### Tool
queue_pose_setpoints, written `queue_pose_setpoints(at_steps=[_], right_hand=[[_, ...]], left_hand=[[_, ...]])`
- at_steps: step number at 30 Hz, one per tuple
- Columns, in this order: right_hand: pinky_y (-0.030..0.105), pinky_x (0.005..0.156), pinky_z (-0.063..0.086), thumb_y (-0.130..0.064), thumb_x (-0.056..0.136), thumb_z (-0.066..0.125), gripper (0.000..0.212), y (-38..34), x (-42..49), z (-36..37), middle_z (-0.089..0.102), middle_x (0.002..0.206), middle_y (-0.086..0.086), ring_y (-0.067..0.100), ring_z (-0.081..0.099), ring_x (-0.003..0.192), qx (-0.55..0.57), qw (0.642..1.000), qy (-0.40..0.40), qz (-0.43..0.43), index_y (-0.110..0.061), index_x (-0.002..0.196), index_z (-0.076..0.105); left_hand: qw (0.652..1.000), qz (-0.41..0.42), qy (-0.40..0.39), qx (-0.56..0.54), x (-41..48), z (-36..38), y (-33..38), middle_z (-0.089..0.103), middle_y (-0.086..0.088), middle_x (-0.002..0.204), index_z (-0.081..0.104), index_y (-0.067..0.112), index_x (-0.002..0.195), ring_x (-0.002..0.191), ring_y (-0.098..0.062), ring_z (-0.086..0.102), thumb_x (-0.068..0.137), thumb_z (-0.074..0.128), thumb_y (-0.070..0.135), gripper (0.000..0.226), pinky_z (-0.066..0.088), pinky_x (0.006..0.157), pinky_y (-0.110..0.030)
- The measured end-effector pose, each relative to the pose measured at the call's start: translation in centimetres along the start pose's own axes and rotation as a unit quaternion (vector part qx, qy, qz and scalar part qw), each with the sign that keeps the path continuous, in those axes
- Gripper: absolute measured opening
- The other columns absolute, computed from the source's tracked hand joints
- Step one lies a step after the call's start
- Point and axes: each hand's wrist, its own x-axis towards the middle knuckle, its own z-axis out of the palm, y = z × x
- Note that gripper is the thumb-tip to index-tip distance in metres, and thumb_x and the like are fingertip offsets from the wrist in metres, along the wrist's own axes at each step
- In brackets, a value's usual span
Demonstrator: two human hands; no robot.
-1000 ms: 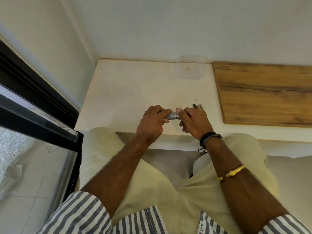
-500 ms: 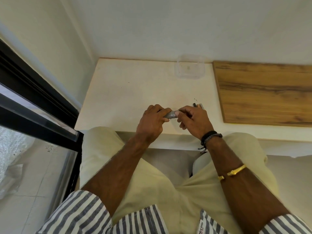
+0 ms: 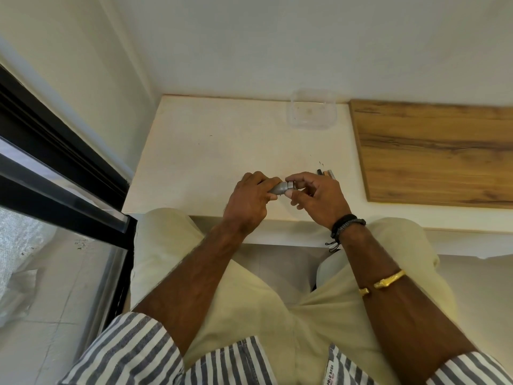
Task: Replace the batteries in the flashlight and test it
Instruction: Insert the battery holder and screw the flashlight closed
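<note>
Left hand (image 3: 249,198) grips flashlight (image 3: 282,188) lying sideways, head toward pinching right hand (image 3: 316,197).

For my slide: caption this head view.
Both hands, left hand and right hand, grip a silver flashlight over the table.

From my remote seat the scene reads bright and evenly lit, soft daylight entering through the black-framed glass door (image 3: 55,173) at left. Shadows under the hands are faint. Wide-angle distortion bends the pale plaster walls (image 3: 249,43) and stretches the edges. The clear plastic tub (image 3: 312,109) looks slightly soft.
</note>
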Motion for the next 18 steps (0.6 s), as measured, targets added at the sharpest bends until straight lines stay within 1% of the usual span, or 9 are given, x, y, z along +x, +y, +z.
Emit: queue_pose_setpoints(at_steps=[3,6,8,10,12,13,15,16,18], right_hand=[[0.024,0.057,0.061,-0.032,0.096,0.068,0.020,-0.11,-0.08,-0.09,0.074,0.078,0.000,0.008,0.070,0.059,0.002,1.000,0.007,0.022,-0.015,0.104,0.073],[0.021,0.054,0.058,-0.048,0.098,0.058,0.034,-0.36,-0.17,-0.03,0.072,0.069,-0.003,0.009,0.068,0.054,-0.044,0.998,0.012,0.047,-0.018,0.091,0.070],[0.022,0.054,0.058,-0.054,0.098,0.054,0.037,-0.46,-0.17,-0.02,0.072,0.069,-0.004,0.008,0.068,0.053,-0.058,0.997,0.017,0.053,-0.022,0.087,0.068],[0.024,0.057,0.061,-0.051,0.096,0.060,0.031,-0.50,-0.17,-0.06,0.074,0.082,-0.004,0.007,0.071,0.059,-0.017,0.998,0.013,0.053,-0.022,0.098,0.069],[0.025,0.063,0.063,-0.040,0.091,0.072,0.032,-0.48,-0.11,-0.21,0.072,0.099,-0.002,0.011,0.075,0.069,0.014,0.999,-0.003,0.038,-0.022,0.117,0.068],[0.025,0.066,0.063,-0.031,0.089,0.077,0.035,-0.40,-0.09,-0.26,0.071,0.104,-0.001,0.013,0.075,0.072,0.011,1.000,-0.008,0.026,-0.022,0.121,0.067],[0.027,0.069,0.064,-0.015,0.087,0.079,0.032,-0.39,-0.07,-0.22,0.073,0.106,0.004,0.014,0.075,0.073,0.010,1.000,-0.009,0.011,-0.020,0.117,0.069],[0.028,0.070,0.064,-0.012,0.088,0.077,0.030,-0.39,-0.08,-0.20,0.075,0.102,0.006,0.013,0.075,0.072,0.014,1.000,-0.008,0.012,-0.018,0.116,0.070],[0.028,0.067,0.064,-0.016,0.091,0.075,0.023,-0.42,-0.13,-0.17,0.076,0.093,0.006,0.012,0.074,0.069,0.017,1.000,-0.003,0.021,-0.014,0.113,0.071]], left_hand=[[1.000,0.006,0.004,-0.002,0.02,-0.05,0.12,0.062,-0.005,0.105,0.061,0.020,0.126,0.094,-0.020,0.049,0.090,0.064,0.005,0.039,0.045,0.078,-0.031],[1.000,0.011,-0.001,0.003,0.04,0.03,0.22,0.062,-0.006,0.108,0.061,0.019,0.127,0.095,-0.021,0.049,0.090,0.065,0.005,0.040,0.044,0.080,-0.032],[1.000,0.014,-0.005,0.005,0.05,0.14,0.21,0.063,-0.006,0.109,0.060,0.019,0.127,0.095,-0.021,0.049,0.090,0.065,0.006,0.039,0.045,0.082,-0.033],[1.000,0.008,-0.005,0.005,0.07,0.16,0.14,0.062,-0.006,0.109,0.060,0.019,0.128,0.096,-0.020,0.049,0.091,0.065,0.007,0.039,0.045,0.081,-0.031],[1.000,-0.002,-0.001,0.002,0.12,0.13,-0.01,0.062,-0.006,0.109,0.060,0.019,0.128,0.096,-0.020,0.049,0.091,0.065,0.007,0.040,0.042,0.079,-0.029],[1.000,-0.005,0.000,0.002,0.13,0.10,-0.07,0.062,-0.007,0.109,0.061,0.018,0.128,0.096,-0.021,0.050,0.091,0.065,0.006,0.040,0.042,0.079,-0.029],[1.000,-0.005,-0.002,0.003,0.13,0.05,-0.06,0.062,-0.008,0.109,0.061,0.018,0.128,0.096,-0.022,0.050,0.092,0.064,0.007,0.039,0.044,0.080,-0.031],[1.000,-0.004,-0.003,0.005,0.12,0.03,-0.04,0.062,-0.008,0.109,0.061,0.018,0.128,0.096,-0.022,0.050,0.092,0.064,0.007,0.038,0.045,0.080,-0.031],[1.000,-0.002,-0.004,0.003,0.11,-0.01,0.01,0.062,-0.007,0.109,0.061,0.019,0.128,0.097,-0.022,0.050,0.092,0.063,0.007,0.038,0.044,0.081,-0.031]])
